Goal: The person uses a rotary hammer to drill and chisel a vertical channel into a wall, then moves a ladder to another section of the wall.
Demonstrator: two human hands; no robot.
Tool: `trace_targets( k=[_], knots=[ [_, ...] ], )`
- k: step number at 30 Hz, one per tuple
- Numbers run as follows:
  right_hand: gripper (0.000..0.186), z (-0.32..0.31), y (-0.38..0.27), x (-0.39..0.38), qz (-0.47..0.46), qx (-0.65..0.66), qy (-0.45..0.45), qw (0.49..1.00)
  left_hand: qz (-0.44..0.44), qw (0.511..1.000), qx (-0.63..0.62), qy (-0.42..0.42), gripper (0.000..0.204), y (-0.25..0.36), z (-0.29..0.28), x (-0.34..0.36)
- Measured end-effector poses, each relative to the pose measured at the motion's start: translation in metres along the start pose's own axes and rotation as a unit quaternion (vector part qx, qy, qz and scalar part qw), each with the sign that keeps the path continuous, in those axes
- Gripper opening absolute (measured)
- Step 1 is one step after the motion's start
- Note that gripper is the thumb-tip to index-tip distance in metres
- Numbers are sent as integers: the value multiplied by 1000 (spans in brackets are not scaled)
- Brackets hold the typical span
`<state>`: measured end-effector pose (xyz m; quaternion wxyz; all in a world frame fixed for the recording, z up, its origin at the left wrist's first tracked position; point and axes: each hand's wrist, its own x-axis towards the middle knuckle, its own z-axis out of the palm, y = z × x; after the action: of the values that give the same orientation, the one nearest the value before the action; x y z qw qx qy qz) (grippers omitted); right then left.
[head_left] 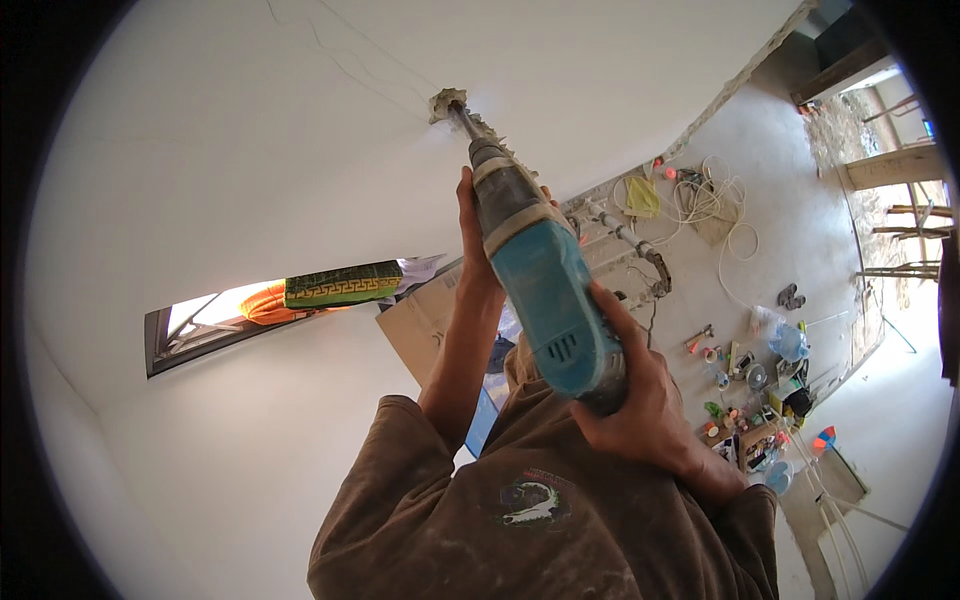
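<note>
I hold a teal and black rotary hammer drill (545, 300) with both hands, angled away from my body. My left hand (477, 225) grips the left side near its front collar, some fingertips hidden behind it. My right hand (635, 400) is wrapped round the rear end, the grip itself mostly out of sight. The metal bit (467, 123) points into a rough, chipped hole (440, 105) in the white plastered wall (280, 140). A ragged broken strip of plaster runs from the hole behind the tool, partly hidden by it.
An open window (155, 340) with hanging cloths (340, 285) is at left, near a cardboard sheet (410, 340). On the floor (760, 240) at right lie coiled hoses (740, 230), pipework (630, 235), sandals (788, 298) and several bottles, tools and containers. Wooden poles (900, 270) stand at far right.
</note>
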<state>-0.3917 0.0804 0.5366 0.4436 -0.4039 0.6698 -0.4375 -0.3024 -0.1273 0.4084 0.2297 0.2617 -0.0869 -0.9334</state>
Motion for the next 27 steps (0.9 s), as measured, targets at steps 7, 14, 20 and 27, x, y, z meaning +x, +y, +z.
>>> trace_targets(
  k=[7, 14, 20, 27],
  knots=[
    [95, -19, 32, -47, -12, -1, 2, 1000, 46, 994, 56, 77, 70, -35, 5, -18],
    [93, -19, 26, -55, -14, 32, -4, 999, 71, 989, 86, 92, 72, -33, 25, -32],
    [94, -10, 8, -18, -41, -11, -23, 999, 21, 999, 0, 32, 71, -1, 8, -13],
    [99, -22, 26, -70, -63, -16, -27, 998, 37, 997, 27, 55, 70, -38, 30, -52]
  ],
)
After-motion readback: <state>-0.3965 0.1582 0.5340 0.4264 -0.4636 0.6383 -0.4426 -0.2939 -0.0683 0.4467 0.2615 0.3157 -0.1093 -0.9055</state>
